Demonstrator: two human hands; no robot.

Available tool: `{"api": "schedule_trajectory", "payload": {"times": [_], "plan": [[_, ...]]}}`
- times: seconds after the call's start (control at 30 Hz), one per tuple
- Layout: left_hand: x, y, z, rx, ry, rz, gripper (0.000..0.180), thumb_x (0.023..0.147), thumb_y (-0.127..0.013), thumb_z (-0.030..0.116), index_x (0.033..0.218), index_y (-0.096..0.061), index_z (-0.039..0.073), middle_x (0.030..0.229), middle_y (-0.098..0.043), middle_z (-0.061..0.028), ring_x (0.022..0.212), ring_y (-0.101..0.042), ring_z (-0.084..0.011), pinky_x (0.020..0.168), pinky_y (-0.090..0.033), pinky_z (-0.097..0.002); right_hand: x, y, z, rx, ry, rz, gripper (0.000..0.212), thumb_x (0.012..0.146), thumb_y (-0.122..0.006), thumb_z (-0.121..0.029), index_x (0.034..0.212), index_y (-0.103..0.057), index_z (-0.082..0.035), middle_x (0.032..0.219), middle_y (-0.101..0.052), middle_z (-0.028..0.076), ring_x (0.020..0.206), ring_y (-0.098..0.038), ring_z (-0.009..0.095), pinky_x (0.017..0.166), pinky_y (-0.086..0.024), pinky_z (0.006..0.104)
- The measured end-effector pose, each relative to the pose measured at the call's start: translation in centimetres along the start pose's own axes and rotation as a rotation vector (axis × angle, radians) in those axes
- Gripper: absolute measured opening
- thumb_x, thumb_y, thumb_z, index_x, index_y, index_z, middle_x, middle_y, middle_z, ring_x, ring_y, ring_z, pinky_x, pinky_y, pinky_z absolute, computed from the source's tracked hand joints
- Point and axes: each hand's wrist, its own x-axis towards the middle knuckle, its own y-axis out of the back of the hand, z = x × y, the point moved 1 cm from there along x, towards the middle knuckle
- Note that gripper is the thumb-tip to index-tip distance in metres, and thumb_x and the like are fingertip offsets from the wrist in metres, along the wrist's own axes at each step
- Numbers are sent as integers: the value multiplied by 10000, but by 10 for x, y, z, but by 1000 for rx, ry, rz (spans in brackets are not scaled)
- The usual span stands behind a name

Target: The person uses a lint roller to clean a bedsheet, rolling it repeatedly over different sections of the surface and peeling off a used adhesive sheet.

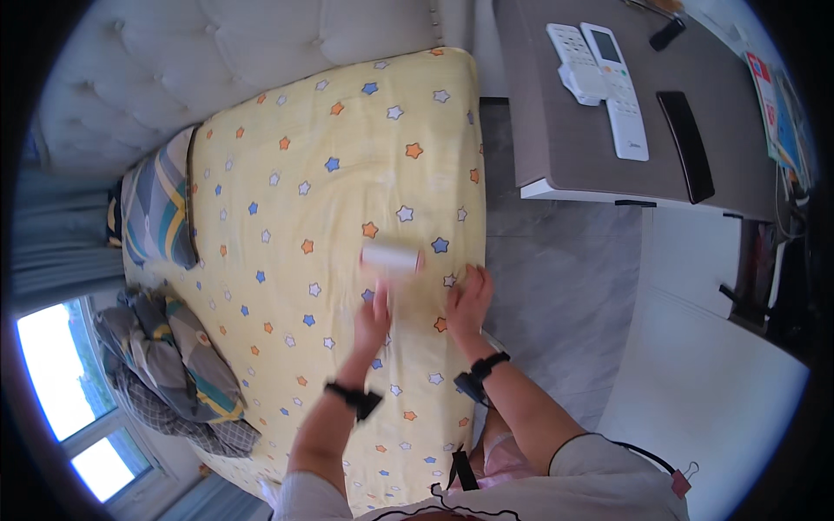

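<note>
A white lint roller (391, 258) with a pinkish handle lies against the yellow star-patterned bed sheet (287, 204). My left hand (372, 323) is closed round its handle, and the roller is a little smeared by motion. Near the right edge of the mattress, my right hand (469, 301) rests on the sheet with its fingers apart and nothing in them. Each wrist wears a black strap.
A patterned pillow (163, 201) and a bunched quilt (174, 365) lie along the bed's left side, by a window (65, 369). The tufted headboard (234, 52) stands at the far end. Remotes (624, 113) and a dark phone-like slab (686, 146) sit on the brown-topped cabinet (569, 148).
</note>
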Motion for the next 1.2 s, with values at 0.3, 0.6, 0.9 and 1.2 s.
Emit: {"api": "schedule_trajectory", "payload": {"times": [0.3, 0.6, 0.9, 1.2], "plan": [[15, -31, 75, 236, -27, -60, 609, 954, -410, 486, 709, -529, -59, 551, -483, -189, 527, -512, -285, 528, -404, -426, -21, -11, 32, -96, -187, 14, 512, 830, -503, -123, 1308, -352, -16, 1143, -474, 237, 1067, -458, 406, 934, -372, 481], [233, -112, 256, 334, -246, 6, 718, 919, -349, 581, 866, -624, -81, 839, -612, -317, 871, -591, -462, 760, -463, -498, -25, -20, 36, -94, -126, 17, 563, 779, -498, -129, 1309, -337, -26, 1109, -474, 231, 1018, -469, 404, 903, -377, 493], [34, -23, 85, 126, -98, -25, 493, 958, -444, 412, 824, -574, -44, 585, -498, -142, 546, -481, -207, 519, -390, -381, -23, -16, 34, -101, -185, 19, 570, 781, -506, -135, 1316, -338, -36, 1134, -459, 233, 1048, -453, 411, 922, -366, 498], [16, -31, 65, 169, -34, -36, 530, 957, -447, 438, 720, -521, -30, 564, -471, -90, 536, -446, -167, 500, -376, -356, -25, -15, 40, -108, -239, 9, 562, 784, -512, -138, 1315, -355, -40, 1165, -456, 233, 1079, -448, 409, 950, -358, 487]]}}
